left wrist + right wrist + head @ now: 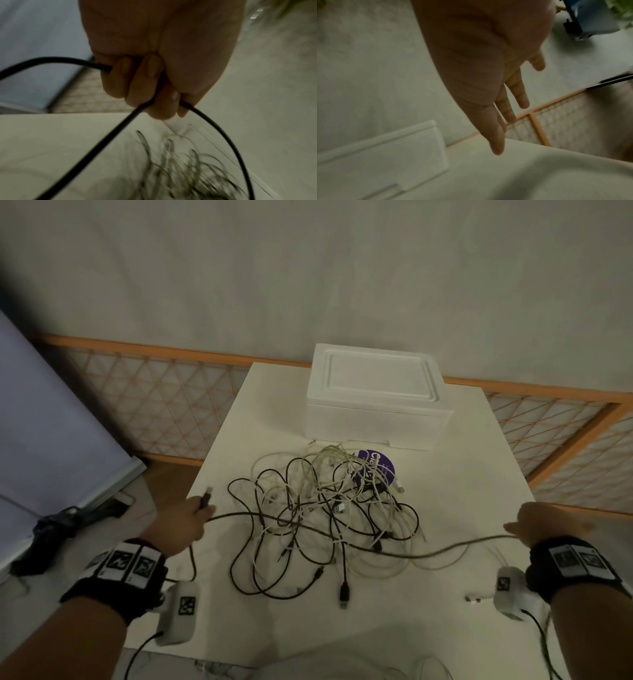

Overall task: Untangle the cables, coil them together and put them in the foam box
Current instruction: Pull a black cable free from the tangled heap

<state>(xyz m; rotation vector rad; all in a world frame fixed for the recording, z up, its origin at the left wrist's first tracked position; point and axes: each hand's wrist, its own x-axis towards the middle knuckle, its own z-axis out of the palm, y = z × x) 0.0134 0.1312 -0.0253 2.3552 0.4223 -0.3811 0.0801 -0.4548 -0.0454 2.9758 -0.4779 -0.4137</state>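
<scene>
White table (pixel 462 508) fills the head view, set against a pale wall with an orange lattice rail behind. Across its middle lies the tangle of cables (pixel 325 508), black and white strands knotted together and partly covering a purple disc (pixel 375 467). Beyond the heap sits the foam box (pixel 376 398) with its lid on. One black cable (pixel 376 549) stretches from the left hand (pixel 183 523), which grips it near the plug, across the heap toward the right hand (pixel 534 525).

From the left wrist, curled fingers (pixel 142 83) clamp that black cable (pixel 96 147), loops leaving both sides of the fist.

From the right wrist, the right hand (pixel 488 67) shows straight, spread fingers (pixel 518 93) holding nothing visible; the foam box (pixel 385 155) lies below it.

By my reading, only the first cable is being drawn out; untangling, coiling and boxing all remain.
</scene>
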